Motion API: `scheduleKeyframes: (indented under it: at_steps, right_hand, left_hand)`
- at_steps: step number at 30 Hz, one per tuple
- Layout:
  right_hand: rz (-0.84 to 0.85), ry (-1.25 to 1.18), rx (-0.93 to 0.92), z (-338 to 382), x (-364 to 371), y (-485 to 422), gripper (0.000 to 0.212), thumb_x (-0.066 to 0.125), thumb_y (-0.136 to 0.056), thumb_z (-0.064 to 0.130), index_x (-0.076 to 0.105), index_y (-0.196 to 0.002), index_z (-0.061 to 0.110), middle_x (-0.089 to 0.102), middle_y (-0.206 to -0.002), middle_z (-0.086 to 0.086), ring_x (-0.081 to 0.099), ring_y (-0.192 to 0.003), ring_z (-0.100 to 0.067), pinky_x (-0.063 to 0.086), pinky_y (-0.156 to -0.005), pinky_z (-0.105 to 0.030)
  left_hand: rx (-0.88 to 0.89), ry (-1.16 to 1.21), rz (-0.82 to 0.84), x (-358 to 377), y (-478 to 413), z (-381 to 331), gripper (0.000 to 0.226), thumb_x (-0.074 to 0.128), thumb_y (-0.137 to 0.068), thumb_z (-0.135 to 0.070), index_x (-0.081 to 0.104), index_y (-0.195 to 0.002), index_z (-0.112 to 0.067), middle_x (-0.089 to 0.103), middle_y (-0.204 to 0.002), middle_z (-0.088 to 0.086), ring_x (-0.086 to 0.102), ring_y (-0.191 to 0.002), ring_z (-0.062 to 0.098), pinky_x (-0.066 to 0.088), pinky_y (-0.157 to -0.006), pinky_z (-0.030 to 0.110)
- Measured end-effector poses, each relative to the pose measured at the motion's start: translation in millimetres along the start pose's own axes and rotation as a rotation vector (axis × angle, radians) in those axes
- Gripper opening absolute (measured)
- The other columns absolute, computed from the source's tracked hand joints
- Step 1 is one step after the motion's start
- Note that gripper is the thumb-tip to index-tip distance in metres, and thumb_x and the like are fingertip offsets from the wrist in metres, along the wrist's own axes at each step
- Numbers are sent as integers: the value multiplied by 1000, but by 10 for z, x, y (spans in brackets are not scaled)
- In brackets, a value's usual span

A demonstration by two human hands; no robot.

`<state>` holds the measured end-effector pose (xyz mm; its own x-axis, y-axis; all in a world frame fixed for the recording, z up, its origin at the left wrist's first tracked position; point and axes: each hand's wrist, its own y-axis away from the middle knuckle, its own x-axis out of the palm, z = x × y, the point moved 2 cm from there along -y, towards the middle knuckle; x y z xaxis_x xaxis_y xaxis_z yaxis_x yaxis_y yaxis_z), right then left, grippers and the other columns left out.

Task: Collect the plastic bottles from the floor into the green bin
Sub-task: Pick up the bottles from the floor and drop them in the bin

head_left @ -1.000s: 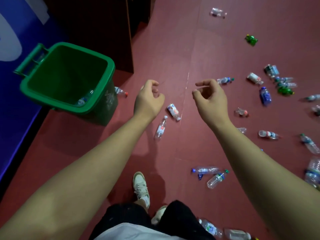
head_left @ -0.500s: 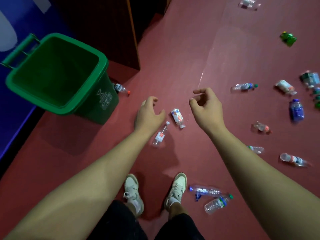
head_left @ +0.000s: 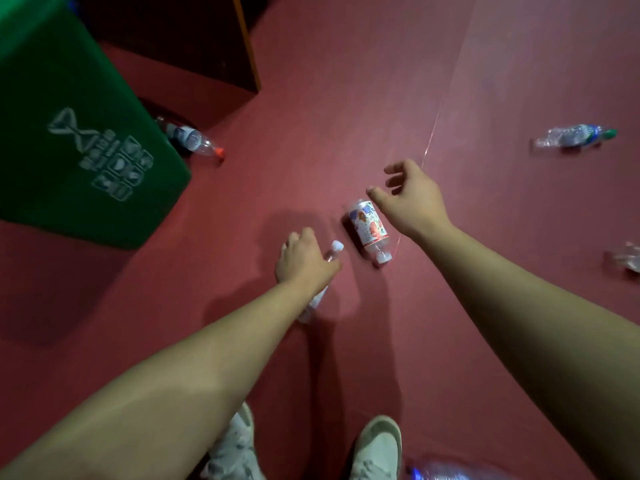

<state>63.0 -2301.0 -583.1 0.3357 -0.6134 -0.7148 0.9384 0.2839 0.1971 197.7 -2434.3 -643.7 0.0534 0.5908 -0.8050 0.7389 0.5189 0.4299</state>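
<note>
The green bin (head_left: pixel 69 140) stands at the upper left; only its printed side wall shows. A slim clear bottle with a white cap (head_left: pixel 335 247) lies on the red floor, and my left hand (head_left: pixel 304 259) is curled over its middle, covering most of it. Just right of it lies a short bottle with a flowery label (head_left: pixel 367 226), cap toward me. My right hand (head_left: pixel 412 199) hovers at that bottle's far end, fingers spread, thumb tip near its base, holding nothing.
A clear bottle with an orange cap (head_left: pixel 194 140) lies against the bin's right side. More bottles lie at the right: a green-capped bottle (head_left: pixel 571 135) and a crumpled bottle (head_left: pixel 627 256). Another bottle (head_left: pixel 446 472) lies by my shoes (head_left: pixel 377 448). A dark cabinet (head_left: pixel 207 46) stands behind the bin.
I have bent much closer to the floor. My left hand dropped onto the slim bottle and curled over it. My right hand came down beside the labelled bottle.
</note>
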Motion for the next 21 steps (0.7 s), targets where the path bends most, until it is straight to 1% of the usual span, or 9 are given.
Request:
scheduleKeyframes:
  at_steps: [3, 6, 9, 12, 14, 16, 18, 21]
  right_hand:
    - [44, 117, 34, -650, 554, -360, 58, 70, -80, 48, 53, -128, 20, 63, -118, -1, 61, -105, -22, 50, -86, -37]
    - [70, 215, 64, -1205, 1009, -625, 70, 69, -77, 56, 49, -132, 17, 62, -120, -6, 60, -109, -27, 45, -81, -35]
    - [89, 262, 107, -1518, 1374, -826, 78, 69, -75, 59, 45, -133, 13, 60, -122, -12, 58, -114, -33, 46, -87, -40]
    - [97, 290, 141, -1672, 1696, -961, 79, 74, -73, 57, 45, -128, 8, 56, -126, -15, 56, -117, -36, 46, -89, -41]
    - [98, 345, 134, -1724, 1839, -977, 82, 78, -70, 58, 45, -126, 8, 56, -125, -16, 56, -117, -38, 47, -91, -44]
    - [77, 427, 119, -1775, 1936, -982, 82, 81, -68, 55, 44, -126, 8, 56, -124, -16, 54, -117, -39, 47, -92, -46]
    - [56, 461, 122, -1821, 1945, -991, 83, 85, -67, 47, 43, -126, 7, 56, -124, -18, 54, -116, -39, 46, -90, -46]
    - [98, 458, 163, -1835, 1916, -1012, 88, 89, -62, 40, 40, -125, 6, 56, -123, -20, 57, -114, -39, 46, -87, -44]
  left_hand:
    - [-75, -52, 53, 720, -324, 294, 75, 75, -65, -55, 45, -123, -17, 49, -125, 10, 48, -119, 33, 43, -95, 40]
    - [-120, -91, 69, 1245, -558, 523, 82, 78, -61, -59, 43, -124, -18, 47, -127, 9, 48, -121, 31, 42, -95, 40]
    - [-148, -119, 63, 1620, -707, 685, 87, 80, -57, -61, 42, -123, -19, 48, -127, 9, 48, -120, 30, 42, -95, 39]
    - [-168, -132, 39, 1884, -792, 776, 91, 84, -57, -55, 36, -126, -19, 48, -128, 8, 48, -121, 28, 43, -94, 40]
    - [-163, -129, 1, 1951, -797, 816, 82, 83, -64, -44, 36, -126, -18, 51, -127, 7, 50, -120, 27, 44, -91, 39]
    - [-158, -112, -29, 1972, -784, 865, 69, 78, -70, -34, 37, -123, -18, 53, -124, 7, 52, -117, 27, 46, -88, 38]
    - [-162, -96, -45, 1939, -770, 890, 63, 75, -72, -32, 38, -121, -18, 54, -121, 7, 54, -114, 28, 46, -86, 37]
    - [-171, -74, -51, 1814, -797, 903, 60, 73, -73, -33, 38, -119, -18, 55, -120, 6, 54, -113, 27, 46, -86, 36]
